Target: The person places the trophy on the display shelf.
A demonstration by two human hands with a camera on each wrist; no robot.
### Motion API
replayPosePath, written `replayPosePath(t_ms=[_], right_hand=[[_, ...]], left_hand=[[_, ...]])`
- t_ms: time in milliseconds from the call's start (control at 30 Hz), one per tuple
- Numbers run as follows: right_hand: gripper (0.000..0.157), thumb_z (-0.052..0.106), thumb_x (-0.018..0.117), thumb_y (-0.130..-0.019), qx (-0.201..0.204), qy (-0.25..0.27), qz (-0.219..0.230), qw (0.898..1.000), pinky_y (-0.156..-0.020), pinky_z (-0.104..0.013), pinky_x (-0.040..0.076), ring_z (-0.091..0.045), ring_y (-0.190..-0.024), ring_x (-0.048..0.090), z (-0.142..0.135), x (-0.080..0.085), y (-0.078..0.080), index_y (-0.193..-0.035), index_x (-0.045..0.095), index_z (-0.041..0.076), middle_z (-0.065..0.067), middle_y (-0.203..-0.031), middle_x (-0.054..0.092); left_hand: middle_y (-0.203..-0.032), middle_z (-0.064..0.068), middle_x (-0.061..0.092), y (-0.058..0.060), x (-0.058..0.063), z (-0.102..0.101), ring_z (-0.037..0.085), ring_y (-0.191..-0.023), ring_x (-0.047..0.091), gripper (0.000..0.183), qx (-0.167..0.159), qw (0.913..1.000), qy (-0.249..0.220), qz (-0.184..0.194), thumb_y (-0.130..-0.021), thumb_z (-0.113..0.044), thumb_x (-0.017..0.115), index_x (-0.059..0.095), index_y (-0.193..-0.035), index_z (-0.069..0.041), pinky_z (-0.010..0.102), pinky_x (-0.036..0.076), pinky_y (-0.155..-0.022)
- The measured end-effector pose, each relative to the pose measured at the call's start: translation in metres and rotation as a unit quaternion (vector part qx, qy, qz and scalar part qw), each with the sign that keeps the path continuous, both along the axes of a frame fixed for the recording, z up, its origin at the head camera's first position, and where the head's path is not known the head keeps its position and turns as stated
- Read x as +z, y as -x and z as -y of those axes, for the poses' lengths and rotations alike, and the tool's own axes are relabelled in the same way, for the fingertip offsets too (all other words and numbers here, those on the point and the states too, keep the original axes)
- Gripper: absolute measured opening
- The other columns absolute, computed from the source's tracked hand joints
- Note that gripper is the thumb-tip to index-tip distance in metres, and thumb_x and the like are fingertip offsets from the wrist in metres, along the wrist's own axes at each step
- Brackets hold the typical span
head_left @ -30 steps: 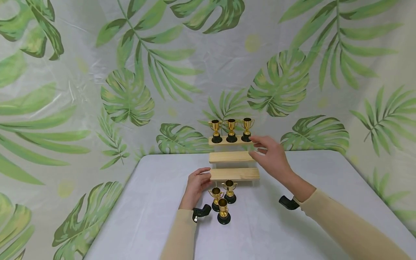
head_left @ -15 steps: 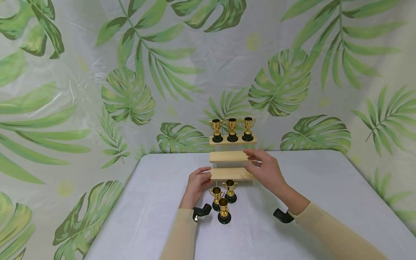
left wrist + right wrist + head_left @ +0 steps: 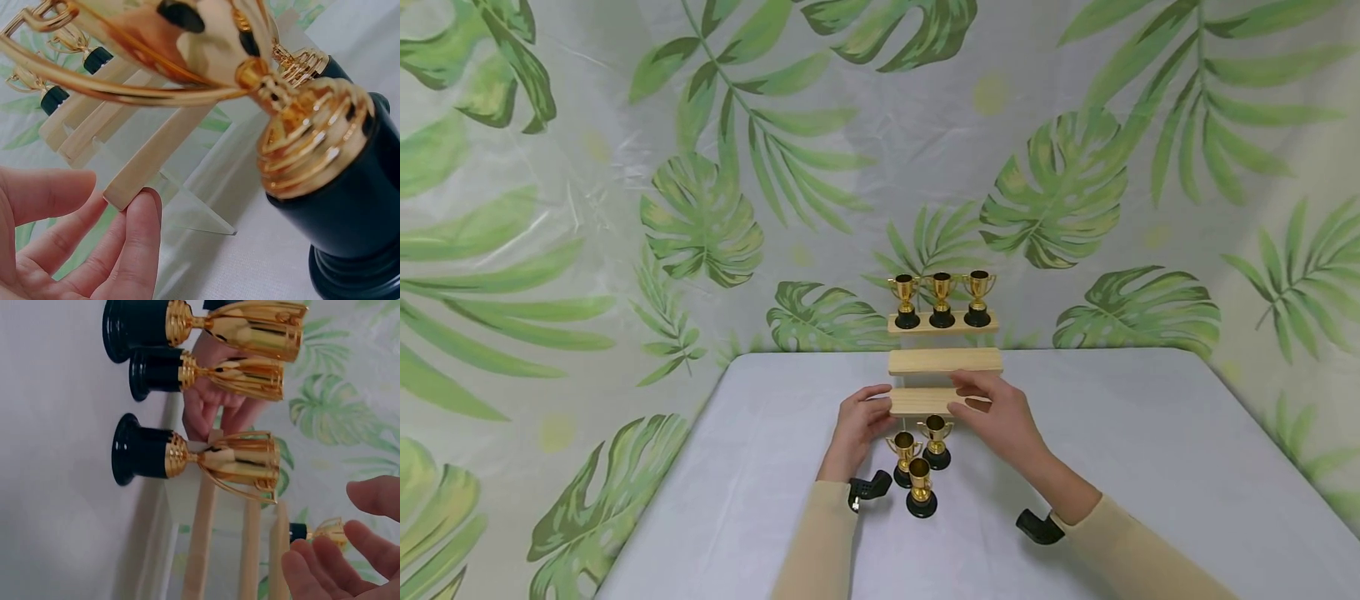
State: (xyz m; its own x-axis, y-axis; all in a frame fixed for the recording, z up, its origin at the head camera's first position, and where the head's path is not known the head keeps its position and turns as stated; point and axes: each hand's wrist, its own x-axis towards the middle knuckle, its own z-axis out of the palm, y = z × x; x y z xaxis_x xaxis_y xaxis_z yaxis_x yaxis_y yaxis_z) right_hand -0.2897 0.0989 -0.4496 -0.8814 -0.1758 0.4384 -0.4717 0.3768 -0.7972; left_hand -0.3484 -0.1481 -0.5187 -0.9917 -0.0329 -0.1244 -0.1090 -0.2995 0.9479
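My left hand (image 3: 852, 429) holds the left end of the lowest plank of a tiered wooden display stand (image 3: 946, 361). In the left wrist view, its fingertips lie around the plank's corner (image 3: 125, 190). My right hand (image 3: 1000, 417) hovers near the lowest plank's right part, thumb and fingers apart, holding nothing. Three small gold trophy cups on black bases stand on the table before the stand: a rear one (image 3: 936, 442), a left one (image 3: 904, 458) and a front one (image 3: 921, 490). More trophies (image 3: 942, 300) stand in a row on the top plank.
A white cloth covers the table (image 3: 790, 400). Behind it hangs a leaf-printed curtain (image 3: 820, 208). Each wrist carries a black camera mount; the left mount (image 3: 871, 486) is close beside the trophies on the table.
My right hand has drawn away from the rightmost trophy on the top plank and come down and left toward the table trophies. My left hand stays at the plank's end.
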Motion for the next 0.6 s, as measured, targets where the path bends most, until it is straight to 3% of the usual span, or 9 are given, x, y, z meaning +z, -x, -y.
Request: replayPosePath(t_ms=[167,333,600], right_hand=[[0.042,0.015,0.08,-0.088,0.016,0.013,0.026,0.999,-0.09,-0.044,0.055,-0.026,-0.11,0.065,0.006,-0.009,-0.003,-0.128,0.068,0.013,-0.009,-0.122,0.067],[0.04,0.016,0.08,-0.088,0.024,0.011,0.047,0.999,-0.086,-0.032,0.056,-0.024,-0.108,0.066,0.013,-0.018,-0.005,-0.127,0.069,0.015,-0.003,-0.122,0.067],[0.038,0.012,0.081,-0.087,0.031,0.013,0.057,0.998,-0.086,-0.037,0.057,-0.023,-0.107,0.067,0.02,-0.029,-0.007,-0.123,0.071,0.018,-0.001,-0.121,0.067]], left_hand=[[-0.101,0.012,0.072,0.0,0.0,0.002,0.018,-0.081,0.07,0.044,-0.007,1.0,0.0,0.006,-0.089,-0.002,0.067,0.06,-0.131,0.007,0.036,0.058,-0.08],[-0.104,0.014,0.073,0.001,-0.002,0.002,0.018,-0.082,0.071,0.041,-0.003,1.0,-0.003,0.006,-0.09,-0.004,0.068,0.062,-0.13,0.006,0.035,0.058,-0.079],[-0.102,0.015,0.073,-0.001,0.0,0.001,0.018,-0.081,0.071,0.037,0.004,0.9999,-0.012,0.006,-0.091,-0.003,0.068,0.065,-0.126,0.004,0.033,0.058,-0.077]])
